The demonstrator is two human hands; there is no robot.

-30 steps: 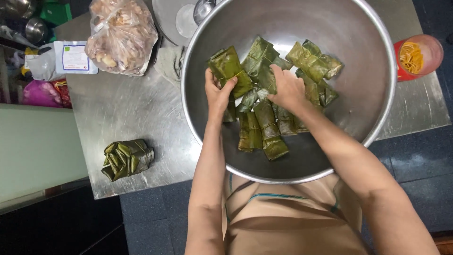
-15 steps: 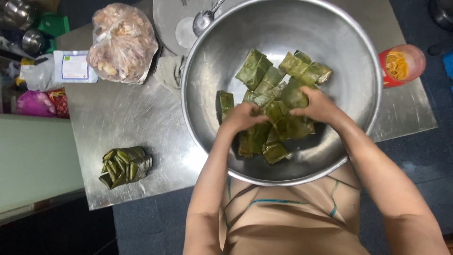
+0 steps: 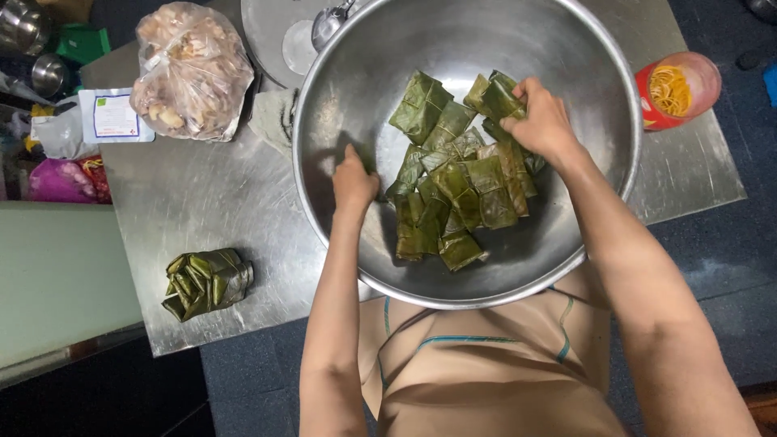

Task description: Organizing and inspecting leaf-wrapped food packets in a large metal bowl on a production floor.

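Seen from the head camera, a person stands at a steel table (image 3: 202,202) and works with both hands inside a large steel bowl (image 3: 599,89) that takes up most of the tabletop's near edge. A heap of green leaf-wrapped parcels (image 3: 457,182) lies in the middle of the bowl, piled loosely across its floor. The right hand (image 3: 542,121) reaches over the far right side of the heap, its fingers curled around one folded parcel (image 3: 498,97) at the top of the pile. The left hand (image 3: 354,180) sits at the left edge of the heap, low against the bowl's inner wall, knuckles up and fingers tucked under; whether it grips a parcel cannot be told from this angle. To the left of the bowl, near the table's front edge, rests a tied bundle of leaf parcels (image 3: 206,282), well apart from the heap. Beyond the bowl's left rim lies a clear plastic bag (image 3: 193,69) stuffed with pale pieces, knotted at the top. Just right of the bowl stands a red cup (image 3: 676,89) holding a tangle of yellow rubber bands. Pouches and metal pots crowd the far left corner.
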